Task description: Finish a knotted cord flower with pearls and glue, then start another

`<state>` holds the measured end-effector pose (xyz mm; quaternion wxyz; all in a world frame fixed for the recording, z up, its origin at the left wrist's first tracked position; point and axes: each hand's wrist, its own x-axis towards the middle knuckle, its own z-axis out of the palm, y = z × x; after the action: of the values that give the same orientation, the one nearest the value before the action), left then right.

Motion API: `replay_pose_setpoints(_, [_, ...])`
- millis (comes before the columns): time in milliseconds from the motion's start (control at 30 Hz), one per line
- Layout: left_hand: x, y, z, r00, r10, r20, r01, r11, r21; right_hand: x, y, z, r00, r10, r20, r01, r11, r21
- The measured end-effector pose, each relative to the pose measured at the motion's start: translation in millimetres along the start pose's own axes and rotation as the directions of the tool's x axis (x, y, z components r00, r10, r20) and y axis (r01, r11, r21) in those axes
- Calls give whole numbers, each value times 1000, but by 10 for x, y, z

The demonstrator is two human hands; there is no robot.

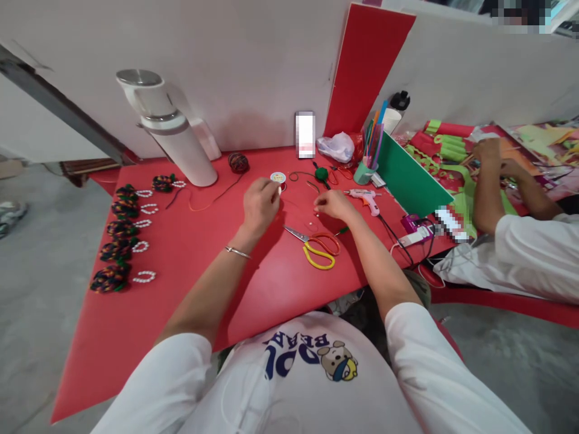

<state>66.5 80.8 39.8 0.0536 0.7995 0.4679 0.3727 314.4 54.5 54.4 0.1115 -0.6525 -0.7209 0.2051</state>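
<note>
My left hand (261,208) is closed in a pinch just below a small round thread spool (277,177). A tiny pale spot shows at its fingertips; what they grip is too small to make out. To the right, my right hand (335,205) also pinches, fingertips low over the table, with a tiny whitish speck beneath them. Scissors (306,239) with one red and one yellow handle lie between my forearms, blades partly apart, pointing toward my left hand. A dark green yarn ball (321,174) lies beyond my right hand.
Yarn bundles (121,229) with white bead loops (143,246) line the left side. At the back stand a white flask (181,141), a dark yarn ball (238,163) and a phone (305,135). A pink glue gun (367,199) and green divider (409,175) are right; a co-worker's arms (491,187) lie beyond.
</note>
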Motion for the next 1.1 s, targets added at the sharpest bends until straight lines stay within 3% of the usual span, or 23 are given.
replay_pose_setpoints(67, [-56,179,92,969,117,219,-107,993,-59,-50,63,84,999,11,49,-9,999,-40])
replay_pose_setpoints(133, [-139,356,206,865,170,473,-126,984,-123,-71,71,167,999,5,48,-1,996,-92])
replay_pose_setpoints(167, [-188,434,262,823,155,546,-106,987,-122,-76,63,197,999,0,37,4,993,-116])
replay_pose_setpoints(300, [-373,627,406,804,112,584,-73,993,-89,-101,-1,225,1000,-1,28,5,988,-152])
replay_pose_setpoints(567, [-478,649,372,862,96,498,-65,995,-80,-126,-85,242,998,61,9,-59,984,-165])
replay_pose_setpoints(667, [-391,528,272,902,71,427,-48,997,-64,-100,-68,230,999,49,19,-46,992,-118])
replay_pose_setpoints(733, [-273,368,170,935,44,352,-28,998,-49,-51,-110,191,1000,21,13,-21,1000,1])
replay_pose_setpoints(767, [-203,269,116,955,26,294,-15,999,-42,-11,-161,165,1000,-4,-9,5,996,87])
replay_pose_setpoints(833, [-61,61,22,998,-9,63,13,998,-68,99,-328,109,994,-65,-93,87,962,258])
replay_pose_setpoints(900, [50,-123,-32,997,-59,-56,54,995,-84,236,-559,62,975,-130,-181,183,930,318])
replay_pose_setpoints(967, [108,-259,-41,991,-95,-97,85,991,-103,373,-798,35,960,-180,-212,239,924,300])
replay_pose_setpoints(1100, [84,-414,10,985,-127,-119,104,978,-182,566,-1105,55,953,-258,-159,282,947,154])
